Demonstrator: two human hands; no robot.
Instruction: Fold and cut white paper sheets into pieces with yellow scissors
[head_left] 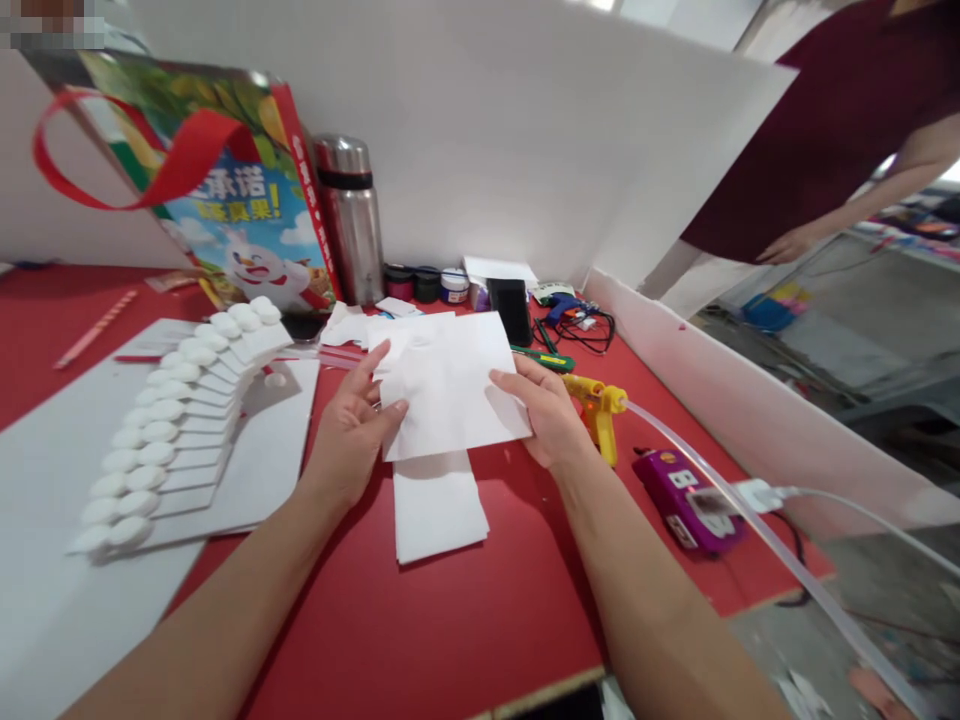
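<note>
Between my two hands is a white sheet of paper (465, 390), raised over the red table. My left hand (352, 430) grips its left edge, the thumb lying on top. On the right edge, my right hand (551, 415) pinches the sheet with the thumb above and the fingers mostly hidden beneath. Below it, a white paper strip (439, 510) lies on the table, its upper part covered by the sheet. To the left, a curved white model (180, 430) with a stepped row of pieces topped by rounded white discs rests on a white board (296, 410).
A yellow glue gun (600, 410) and a purple power box (686, 500) with cords lie at right, near a green utility knife (547, 358). Behind stand a steel thermos (360, 230) and a printed bag (240, 220). Beyond the partition stands a person (810, 150).
</note>
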